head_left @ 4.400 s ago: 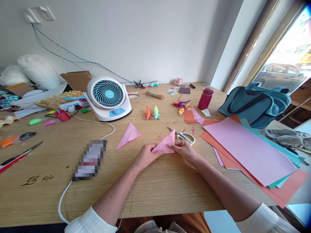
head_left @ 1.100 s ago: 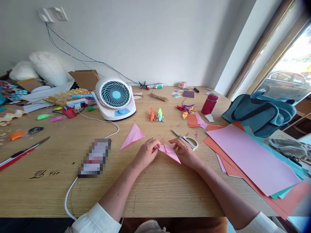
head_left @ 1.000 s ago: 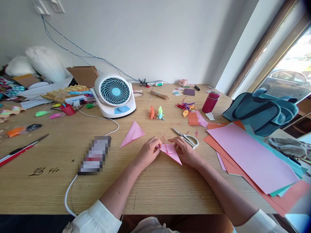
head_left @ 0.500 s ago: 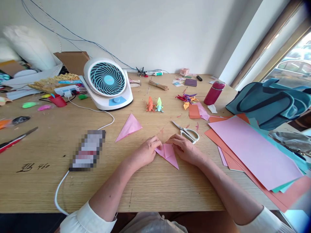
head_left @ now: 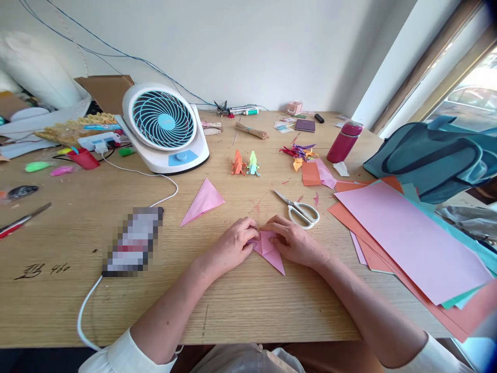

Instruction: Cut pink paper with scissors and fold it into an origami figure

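Note:
A small folded piece of pink paper point(head_left: 272, 256) lies on the wooden table between my hands, one pointed corner toward me. My left hand point(head_left: 239, 239) pinches its left edge with curled fingers. On the opposite side, my right hand point(head_left: 293, 241) presses the upper right part, its fingertips close to those of the left. Part of the sheet is hidden under the fingers. White-handled scissors point(head_left: 303, 213) rest just beyond my right hand, blades pointing away to the left. Farther left lies a second folded pink paper piece point(head_left: 203, 201), roughly kite-shaped.
Orange and green paper figures point(head_left: 244, 163) stand mid-table. Coloured sheets point(head_left: 411, 243) are stacked at right beside a teal bag point(head_left: 427, 155). A red bottle point(head_left: 345, 142) stands behind. At left are a fan point(head_left: 166, 129) and a blurred-out phone point(head_left: 134, 241) with a cable.
My left fingers have shifted slightly right over the pink paper, and the right fingertips have moved in closer to them. The camera view has tilted and shifted a little.

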`<state>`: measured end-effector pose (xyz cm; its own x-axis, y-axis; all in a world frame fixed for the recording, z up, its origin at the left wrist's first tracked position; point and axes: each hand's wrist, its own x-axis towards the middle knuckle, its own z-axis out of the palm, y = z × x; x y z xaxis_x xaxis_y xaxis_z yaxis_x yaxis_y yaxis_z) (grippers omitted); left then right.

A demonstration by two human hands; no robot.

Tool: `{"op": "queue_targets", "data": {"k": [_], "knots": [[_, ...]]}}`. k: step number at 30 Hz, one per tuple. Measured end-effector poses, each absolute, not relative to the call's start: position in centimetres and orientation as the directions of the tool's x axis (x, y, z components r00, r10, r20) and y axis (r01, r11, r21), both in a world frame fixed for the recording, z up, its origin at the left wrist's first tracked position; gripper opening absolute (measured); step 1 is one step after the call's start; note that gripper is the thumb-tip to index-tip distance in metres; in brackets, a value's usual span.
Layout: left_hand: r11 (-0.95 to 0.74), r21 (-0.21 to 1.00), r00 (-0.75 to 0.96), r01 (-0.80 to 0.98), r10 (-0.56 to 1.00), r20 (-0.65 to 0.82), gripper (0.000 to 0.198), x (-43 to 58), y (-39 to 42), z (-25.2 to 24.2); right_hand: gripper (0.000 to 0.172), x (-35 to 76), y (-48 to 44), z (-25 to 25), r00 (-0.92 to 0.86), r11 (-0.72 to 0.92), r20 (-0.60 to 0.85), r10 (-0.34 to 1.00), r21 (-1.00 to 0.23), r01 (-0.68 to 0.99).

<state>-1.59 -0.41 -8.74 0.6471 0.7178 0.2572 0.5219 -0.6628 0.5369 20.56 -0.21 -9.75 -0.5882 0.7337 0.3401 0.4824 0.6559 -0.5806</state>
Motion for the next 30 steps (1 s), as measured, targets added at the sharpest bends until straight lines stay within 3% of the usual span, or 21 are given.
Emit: {"op": "queue_targets", "data": {"k": [8,13,17,26,30], "knots": [[-0.674,0.527,0.651,0.518,0.710,0.269,0.026,-1.8,-0.6,-8.5,0.043,20.2,0.8,-9.5,-0.588,0.578,0.251,0.769,-0.664,0.473],[-0.637,0.572,0.617,0.517,0.740,0.268,0.031,-1.9,-0.6,-8.7,0.019,19.7,2.2,-8.4,-0.625,0.522,0.070,0.777,-0.627,0.579],[-0.624,0.590,0.600,0.512,0.751,0.274,0.029,-1.9,-0.7,-8.9,0.006,19.2,3.3,-7.5,-0.665,0.535,0.013,0.746,-0.606,0.589],[-0.616,0.597,0.608,0.514,0.753,0.253,0.024,-1.9,-0.8,-9.0,0.016,19.5,4.8,-4.9,-0.770,0.504,-0.193,0.607,-0.656,0.562],[-0.653,0.585,0.649,0.480,0.713,0.264,0.010,-1.7,-0.8,-8.7,0.015,20.0,5.1,-4.3,-0.774,0.511,-0.297,0.559,-0.612,0.603]]}}
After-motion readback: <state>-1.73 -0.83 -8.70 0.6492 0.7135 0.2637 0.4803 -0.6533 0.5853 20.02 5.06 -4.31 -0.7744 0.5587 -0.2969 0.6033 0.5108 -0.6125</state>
